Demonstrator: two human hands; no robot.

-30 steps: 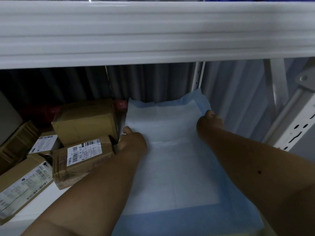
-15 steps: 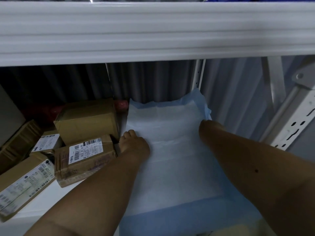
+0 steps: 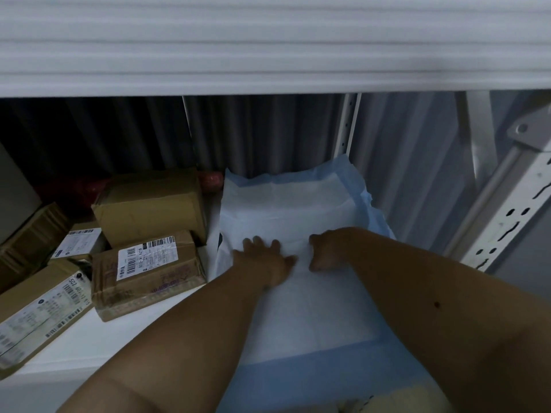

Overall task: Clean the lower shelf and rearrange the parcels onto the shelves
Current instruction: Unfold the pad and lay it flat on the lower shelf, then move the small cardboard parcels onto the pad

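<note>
blue-edged pad (image 3: 298, 311): a white sheet with a blue border, spread flat on the right part of the lower shelf (image 3: 98, 347), its far edge curling up against the corrugated back wall (image 3: 268, 135); it likely serves as the wiping cloth or a liner.
left hand (image 3: 262, 257): fingers straight and spread, palm pressing the pad's middle, probably to flatten it.
right hand (image 3: 326, 248): just right of the left hand on the pad, fingers bent under; i cannot tell whether it pinches the sheet.
parcels (image 3: 146, 266): brown cardboard boxes with barcode labels, crowded left of the pad, seemingly pushed aside to free that space.
upper shelf (image 3: 268, 46): white, overhanging the pad.
</note>
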